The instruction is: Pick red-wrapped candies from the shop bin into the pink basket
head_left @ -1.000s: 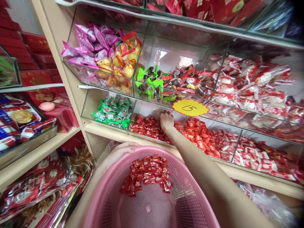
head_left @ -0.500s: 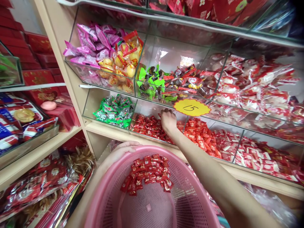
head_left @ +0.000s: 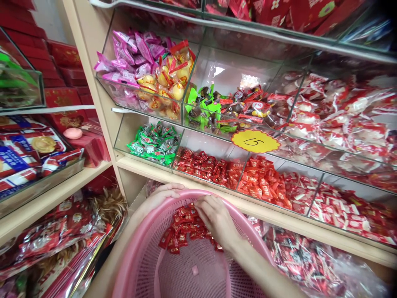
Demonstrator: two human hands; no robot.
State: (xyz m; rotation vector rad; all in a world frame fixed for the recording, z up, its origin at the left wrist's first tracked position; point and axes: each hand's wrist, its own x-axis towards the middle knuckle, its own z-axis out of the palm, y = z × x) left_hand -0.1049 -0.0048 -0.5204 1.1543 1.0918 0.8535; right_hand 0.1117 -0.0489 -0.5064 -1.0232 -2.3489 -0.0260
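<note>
Inside a rounded pink perforated-plastic basket (head_left: 145, 256): glossy red-wrapped candies (head_left: 182, 227), piled against the far wall; right hand (head_left: 215, 217) over them, fingers bent, contents unclear. Left hand (head_left: 161, 196) gripping the rim. Beyond: clear-panelled bins (head_left: 204, 140), crinkled green-wrapped sweets (head_left: 151, 142), dark-red sweets (head_left: 211, 165); pale wooden shelf (head_left: 149, 170); yellow scalloped tag (head_left: 256, 141).

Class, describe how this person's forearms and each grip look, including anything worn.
The left forearm and right forearm are bare, with no sleeves showing. The left grip and right grip are ungloved human hands. No watch, bracelet or ring can be seen.
</note>
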